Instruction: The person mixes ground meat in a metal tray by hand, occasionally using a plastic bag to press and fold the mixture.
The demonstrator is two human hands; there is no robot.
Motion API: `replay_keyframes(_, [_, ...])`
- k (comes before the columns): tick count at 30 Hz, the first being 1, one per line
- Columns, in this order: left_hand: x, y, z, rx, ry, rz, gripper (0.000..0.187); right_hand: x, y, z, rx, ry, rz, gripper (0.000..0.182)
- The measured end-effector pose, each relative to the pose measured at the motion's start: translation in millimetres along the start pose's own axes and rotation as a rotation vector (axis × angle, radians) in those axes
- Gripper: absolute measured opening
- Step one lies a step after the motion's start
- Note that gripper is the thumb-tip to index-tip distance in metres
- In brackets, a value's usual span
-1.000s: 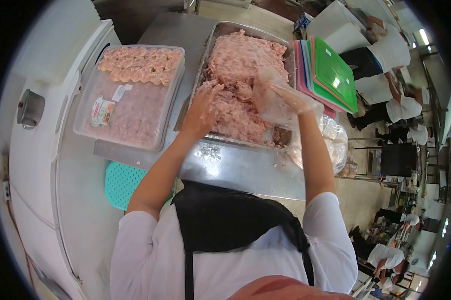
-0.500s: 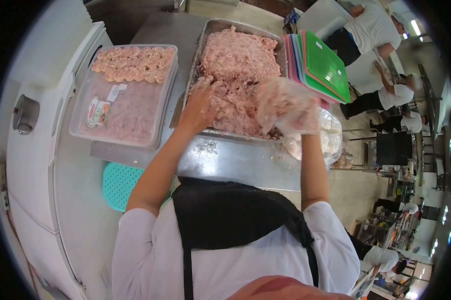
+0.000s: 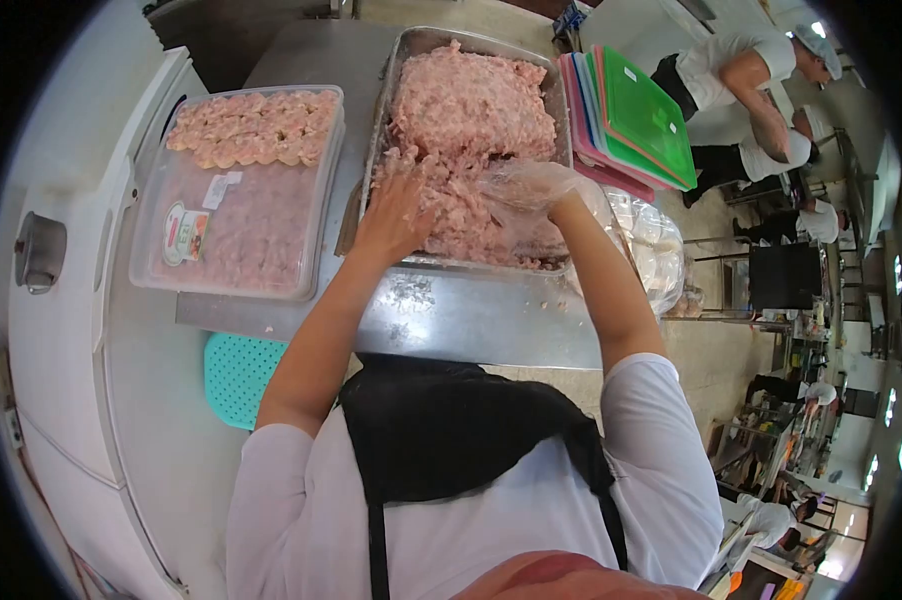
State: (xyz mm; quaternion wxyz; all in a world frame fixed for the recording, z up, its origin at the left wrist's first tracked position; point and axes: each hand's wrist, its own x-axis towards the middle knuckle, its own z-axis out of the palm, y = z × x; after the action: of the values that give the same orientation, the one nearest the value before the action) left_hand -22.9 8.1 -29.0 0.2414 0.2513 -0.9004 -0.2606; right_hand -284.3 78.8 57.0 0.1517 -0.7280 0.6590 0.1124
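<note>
Ground meat (image 3: 476,105) is heaped in a deep metal tray (image 3: 399,75), with looser meat along the side nearest me. My left hand (image 3: 399,212) is bare and presses on this loose meat at the tray's left side, its fingers stretched out and a little apart. Over the right part of the tray, my right hand (image 3: 546,190) reaches in from the right, down at the meat. Clear plastic (image 3: 516,215) wraps it and spreads loosely to the wrist. The fingers of that hand are hidden by the plastic and the meat.
Left of the tray stands a lidded plastic container (image 3: 236,200) with rows of meat portions. Stacked colored lids or boards (image 3: 641,115) and a clear bag of pale rounds (image 3: 651,240) are at right. A turquoise perforated basket (image 3: 241,380) sits below the metal table (image 3: 451,320). Several people work beyond.
My right hand has moved left and down into the meat with the plastic, which was blurred and raised at the tray's right edge. The left hand stays on the meat, nearly in place.
</note>
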Motion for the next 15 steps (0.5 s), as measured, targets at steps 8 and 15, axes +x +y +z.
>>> replay_keyframes(8, [-1, 2, -3, -0.087, 0.011, 0.012, 0.070, -17, -5, 10, 0.073, 0.169, 0.056, 0.055])
replay_keyframes(15, [-1, -3, -2, -0.070, 0.072, 0.046, 0.071, -77, -33, 46, 0.421, 0.150, -0.008, 0.057])
